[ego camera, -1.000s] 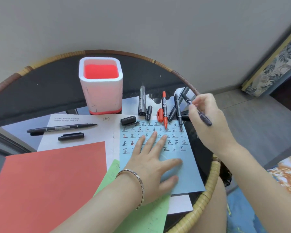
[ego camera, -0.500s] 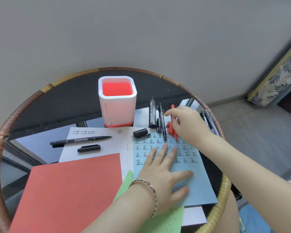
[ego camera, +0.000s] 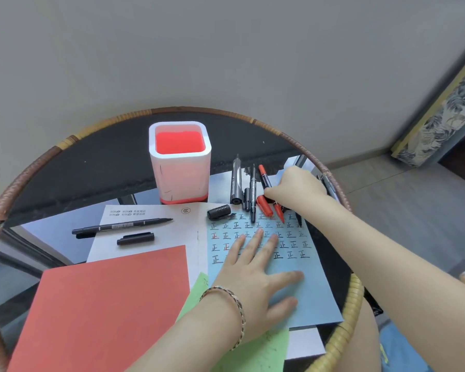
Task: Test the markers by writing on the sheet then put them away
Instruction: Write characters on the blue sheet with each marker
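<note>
While my left hand lies flat, fingers straight, pinning the blue sheet, my right hand curls onto the red marker; whether it pinches, I cannot tell. Marker axis runs near-to-far beneath the right fingertips, tip over the sheet's far edge.

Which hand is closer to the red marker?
The right hand. Its curled fingers grip the red marker at its middle. The left hand lies flat on the blue sheet, nearer the person, apart from the marker.
</note>
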Motion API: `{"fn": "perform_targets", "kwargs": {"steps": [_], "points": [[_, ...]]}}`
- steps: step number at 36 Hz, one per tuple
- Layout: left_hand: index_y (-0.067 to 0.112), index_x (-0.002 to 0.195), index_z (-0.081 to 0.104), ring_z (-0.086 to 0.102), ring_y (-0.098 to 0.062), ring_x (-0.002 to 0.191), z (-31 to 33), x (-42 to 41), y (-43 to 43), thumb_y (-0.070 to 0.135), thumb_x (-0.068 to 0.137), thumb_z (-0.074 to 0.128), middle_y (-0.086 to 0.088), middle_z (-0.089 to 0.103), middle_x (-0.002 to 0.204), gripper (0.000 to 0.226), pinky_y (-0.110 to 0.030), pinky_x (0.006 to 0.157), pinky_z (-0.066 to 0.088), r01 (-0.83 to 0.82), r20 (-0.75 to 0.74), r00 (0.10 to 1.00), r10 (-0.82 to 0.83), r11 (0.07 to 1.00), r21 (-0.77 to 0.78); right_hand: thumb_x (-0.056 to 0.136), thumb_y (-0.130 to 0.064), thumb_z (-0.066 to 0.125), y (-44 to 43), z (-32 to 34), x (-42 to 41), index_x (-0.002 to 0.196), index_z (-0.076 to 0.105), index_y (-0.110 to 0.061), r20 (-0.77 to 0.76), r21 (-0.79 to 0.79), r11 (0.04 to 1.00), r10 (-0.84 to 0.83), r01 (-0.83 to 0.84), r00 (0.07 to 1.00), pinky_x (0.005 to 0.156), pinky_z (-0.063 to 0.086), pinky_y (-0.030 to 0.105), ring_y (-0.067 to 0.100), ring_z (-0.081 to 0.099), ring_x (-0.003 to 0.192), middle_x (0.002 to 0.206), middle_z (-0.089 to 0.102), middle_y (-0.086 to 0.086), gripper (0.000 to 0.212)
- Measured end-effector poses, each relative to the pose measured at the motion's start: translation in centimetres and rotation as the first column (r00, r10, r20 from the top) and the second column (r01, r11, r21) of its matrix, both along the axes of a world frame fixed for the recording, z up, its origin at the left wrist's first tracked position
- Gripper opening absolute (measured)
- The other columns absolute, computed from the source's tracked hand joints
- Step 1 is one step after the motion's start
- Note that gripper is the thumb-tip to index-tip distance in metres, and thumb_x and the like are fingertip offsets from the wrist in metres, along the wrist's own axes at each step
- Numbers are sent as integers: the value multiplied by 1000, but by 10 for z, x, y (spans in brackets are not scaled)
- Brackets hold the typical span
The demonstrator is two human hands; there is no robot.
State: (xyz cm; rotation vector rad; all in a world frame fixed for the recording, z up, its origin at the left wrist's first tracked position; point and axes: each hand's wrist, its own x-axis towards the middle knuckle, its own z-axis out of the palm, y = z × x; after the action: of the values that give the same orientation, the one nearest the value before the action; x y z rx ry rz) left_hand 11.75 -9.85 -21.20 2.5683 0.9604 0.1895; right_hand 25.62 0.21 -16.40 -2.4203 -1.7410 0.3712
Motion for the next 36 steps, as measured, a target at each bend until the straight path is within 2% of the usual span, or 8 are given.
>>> {"fn": "perform_targets", "kwargs": {"steps": [8,11,13,18,23,27,31,36], "points": [[48,131,28,-17,-25,140,5,1,-1,59,69,3,-5,-6,155,68,-30,93,-33,4,-76,997,-3,1000,16,85,-26,49,-38,30,21,46,28,-16,-377,253,965,30,72,926,44,21,25,9,22,36,47,24,-3,45],[42,137,21,-13,-23,141,16,1,-4,54,88,18,-7,-6,155,51,-37,105,-23,-45,-158,986,47,999,13,89,-24,43,-60,31,24,66,40,-10,-493,307,944,48,122,869,46,25,25,14,28,47,57,35,6,27],[37,142,12,-14,-21,141,24,-1,-4,48,93,28,-6,-9,155,52,-39,109,-17,-74,-209,976,69,997,-14,88,-21,44,-71,28,25,68,40,-12,-547,320,931,28,178,837,50,26,28,16,30,50,59,36,6,23],[30,144,-4,-16,-13,140,39,-33,1,52,92,29,2,-14,154,65,-37,113,-12,-131,-279,952,127,991,7,88,-23,52,-98,15,15,67,41,-14,-764,288,894,-1,342,645,46,43,16,1,41,38,52,41,-1,26],[31,143,-7,-24,-2,134,29,-68,1,65,83,21,12,-16,153,74,-34,112,-15,-234,-237,942,239,971,51,91,-23,51,-119,-1,-15,69,61,-10,-809,311,903,88,296,581,43,40,11,6,54,42,56,69,2,27],[33,143,-6,-29,6,124,14,-79,-4,71,57,-2,18,-16,151,94,-34,110,-19,-267,-181,946,268,963,33,90,-23,51,-127,-10,-38,78,64,-14,-839,283,914,89,291,537,48,44,16,7,64,54,66,73,-5,20],[34,143,-4,-32,5,124,5,-80,-4,72,57,-1,19,-17,151,95,-34,105,-21,-282,-159,945,286,958,49,87,-22,58,-130,-13,-56,79,64,-15,-840,292,917,111,271,531,51,47,14,5,66,58,69,73,-7,12],[35,143,1,-30,4,126,2,-79,-4,74,57,3,22,-12,151,95,-34,106,-21,-313,-122,940,318,948,57,78,-23,69,-127,-16,-75,64,61,-7,-840,323,888,109,328,532,50,43,8,4,60,46,49,66,0,23]]}}
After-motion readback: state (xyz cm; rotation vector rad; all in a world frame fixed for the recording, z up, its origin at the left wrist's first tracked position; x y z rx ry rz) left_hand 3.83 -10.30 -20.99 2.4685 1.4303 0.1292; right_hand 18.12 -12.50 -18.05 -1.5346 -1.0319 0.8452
